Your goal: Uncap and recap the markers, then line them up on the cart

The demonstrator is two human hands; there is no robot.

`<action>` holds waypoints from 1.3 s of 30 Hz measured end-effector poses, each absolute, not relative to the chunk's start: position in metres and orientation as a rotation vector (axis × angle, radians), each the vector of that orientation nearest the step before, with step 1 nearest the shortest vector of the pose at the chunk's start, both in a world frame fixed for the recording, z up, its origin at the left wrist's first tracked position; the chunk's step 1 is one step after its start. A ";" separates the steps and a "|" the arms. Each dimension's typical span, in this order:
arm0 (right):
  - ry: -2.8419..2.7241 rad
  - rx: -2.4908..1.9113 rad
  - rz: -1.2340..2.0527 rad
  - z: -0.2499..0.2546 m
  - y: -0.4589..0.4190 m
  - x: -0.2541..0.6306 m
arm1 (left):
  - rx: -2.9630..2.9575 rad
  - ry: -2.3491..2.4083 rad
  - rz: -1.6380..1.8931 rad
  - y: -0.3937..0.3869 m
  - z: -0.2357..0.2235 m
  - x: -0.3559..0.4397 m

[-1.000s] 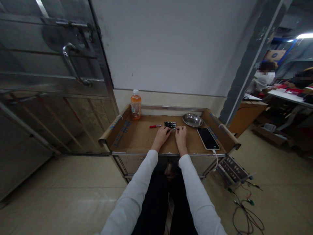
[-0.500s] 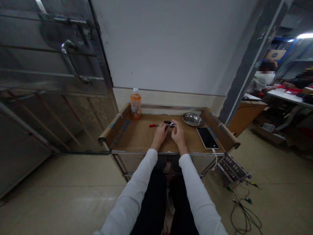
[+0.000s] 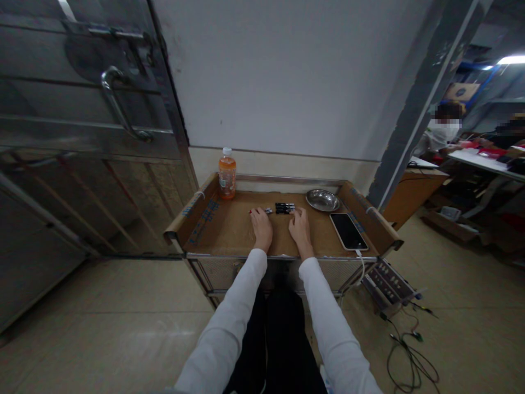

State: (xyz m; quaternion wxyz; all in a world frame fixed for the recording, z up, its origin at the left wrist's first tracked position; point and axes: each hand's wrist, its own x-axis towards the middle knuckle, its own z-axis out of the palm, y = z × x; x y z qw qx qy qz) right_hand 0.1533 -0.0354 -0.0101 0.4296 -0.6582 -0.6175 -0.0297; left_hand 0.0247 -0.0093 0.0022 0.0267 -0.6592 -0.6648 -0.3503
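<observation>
My left hand (image 3: 261, 227) lies over a red pen (image 3: 250, 212), its fingers slightly spread across the barrel. The clear end of that pen shows past my fingers; whether they grip it is hard to see. Just to the right, several black pens (image 3: 284, 207) lie side by side in a row. My right hand (image 3: 300, 227) rests at the right end of this row, with fingertips by the nearest pen and the thumb apart. All of this is on the cardboard-lined cart top (image 3: 229, 232).
An orange drink bottle (image 3: 227, 176) stands at the back left. A steel bowl (image 3: 322, 201) sits at the back right, with a plugged-in phone (image 3: 348, 231) in front of it. Cardboard side walls (image 3: 371, 221) edge the cart. Cables (image 3: 412, 355) lie on the floor.
My hands were together over a black pen and have now parted. That pen lies in the row. My left hand has moved left onto the red pen; the right has stayed by the row.
</observation>
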 end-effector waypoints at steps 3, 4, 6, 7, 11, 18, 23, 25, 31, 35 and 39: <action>-1.560 -1.665 -0.101 -0.011 -0.035 0.154 | -2.045 -2.050 -1.168 -0.008 0.002 0.024; -1.566 -1.669 -0.110 -0.011 -0.035 0.154 | -2.057 -2.045 -1.208 -0.007 0.002 0.024; -1.575 -1.674 -0.128 -0.012 -0.035 0.154 | -2.101 -2.034 -1.288 -0.006 0.002 0.023; -1.579 -1.676 -0.136 -0.012 -0.035 0.154 | -2.122 -2.033 -1.321 -0.005 0.002 0.023; -1.593 -1.700 -0.151 -0.013 -0.035 0.153 | -2.099 -2.024 -1.370 -0.003 0.001 0.023; -1.621 -1.777 -0.119 -0.009 -0.035 0.152 | -2.026 -2.026 -1.216 -0.003 0.003 0.025; -1.632 -1.765 -0.140 -0.009 -0.034 0.152 | -2.466 -1.611 -1.105 -0.001 0.004 0.031; -1.639 -1.769 -0.151 -0.010 -0.033 0.151 | -2.584 -1.522 -1.006 0.000 0.002 0.033; -1.634 -1.802 -0.162 -0.011 -0.033 0.151 | -2.616 -1.558 -1.025 0.002 -0.001 0.033; -1.640 -1.816 -0.191 -0.012 -0.033 0.152 | -2.612 -1.525 -1.019 0.002 0.000 0.032; -1.637 -1.839 -0.219 -0.013 -0.034 0.152 | -2.638 -1.517 -1.005 0.001 0.001 0.031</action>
